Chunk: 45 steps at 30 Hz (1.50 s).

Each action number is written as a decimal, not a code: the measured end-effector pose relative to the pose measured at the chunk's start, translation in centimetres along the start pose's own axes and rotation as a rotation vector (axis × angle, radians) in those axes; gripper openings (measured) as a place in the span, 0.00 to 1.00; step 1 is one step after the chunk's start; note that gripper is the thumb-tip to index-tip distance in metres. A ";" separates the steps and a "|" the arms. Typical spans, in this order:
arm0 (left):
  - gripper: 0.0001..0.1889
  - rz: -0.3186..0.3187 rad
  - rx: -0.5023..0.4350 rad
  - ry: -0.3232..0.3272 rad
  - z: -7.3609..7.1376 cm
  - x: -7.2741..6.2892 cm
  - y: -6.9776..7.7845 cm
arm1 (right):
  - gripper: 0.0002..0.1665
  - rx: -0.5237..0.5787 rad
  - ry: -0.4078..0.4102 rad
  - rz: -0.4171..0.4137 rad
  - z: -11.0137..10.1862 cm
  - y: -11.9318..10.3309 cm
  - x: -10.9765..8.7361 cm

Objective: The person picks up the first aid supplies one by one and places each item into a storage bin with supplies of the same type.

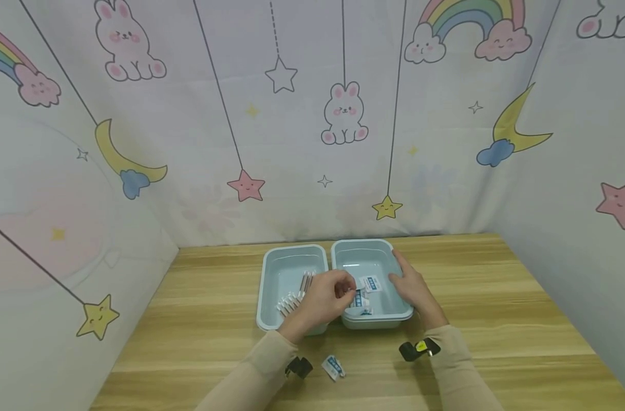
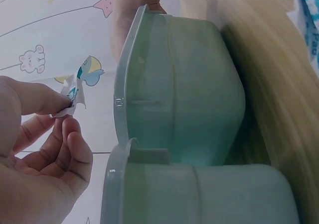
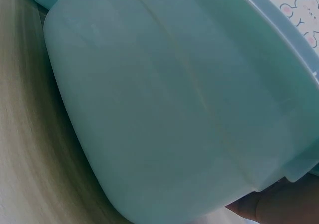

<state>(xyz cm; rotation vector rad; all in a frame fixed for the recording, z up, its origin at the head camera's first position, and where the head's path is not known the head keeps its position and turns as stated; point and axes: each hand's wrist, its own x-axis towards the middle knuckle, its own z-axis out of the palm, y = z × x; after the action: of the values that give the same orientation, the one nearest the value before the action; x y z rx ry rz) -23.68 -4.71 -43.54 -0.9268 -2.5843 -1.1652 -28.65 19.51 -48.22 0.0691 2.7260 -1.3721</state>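
Note:
My left hand [image 1: 325, 297] is over the near left part of the right light-blue plastic bin [image 1: 361, 246]. Between its thumb and index finger it pinches a small, crumpled white wrapper with blue-green print [image 2: 74, 92]; the other fingers are loosely curled. My right hand [image 1: 415, 285] holds the right wall of that bin at the rim. In the right wrist view, the bin's outer wall [image 3: 149, 109] covers most of the hand, and only a dark finger part [image 3: 284, 204] shows under the rim. Inside the bin lie white-and-blue packets [image 1: 371, 283], partly behind my left hand.
A second light-blue bin [image 1: 266, 274] stands close on the left, with several slim brown-and-white sticks [image 1: 290, 304]. One torn white-and-blue packet [image 1: 334, 367] lies on the wooden table [image 1: 214, 319] in front. A printed curtain [image 1: 291, 137] hangs behind and at the sides.

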 end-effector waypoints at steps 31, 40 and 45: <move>0.03 -0.036 0.047 0.023 0.6 0.7 0.1 | 0.40 0.022 -0.003 0.027 0.1 0.2 -0.1; 0.02 -0.046 0.067 0.025 0.7 0.9 -0.1 | 0.39 0.014 -0.003 0.021 0.0 -0.1 -0.2; 0.02 -0.036 0.085 0.038 0.8 0.9 -0.2 | 0.39 0.006 0.002 0.018 0.0 -0.1 -0.1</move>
<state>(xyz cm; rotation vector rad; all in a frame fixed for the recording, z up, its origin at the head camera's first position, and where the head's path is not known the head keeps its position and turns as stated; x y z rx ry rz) -24.46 -3.81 -43.85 -0.8357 -2.6088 -1.0611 -28.51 19.44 -48.19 0.0953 2.7158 -1.3763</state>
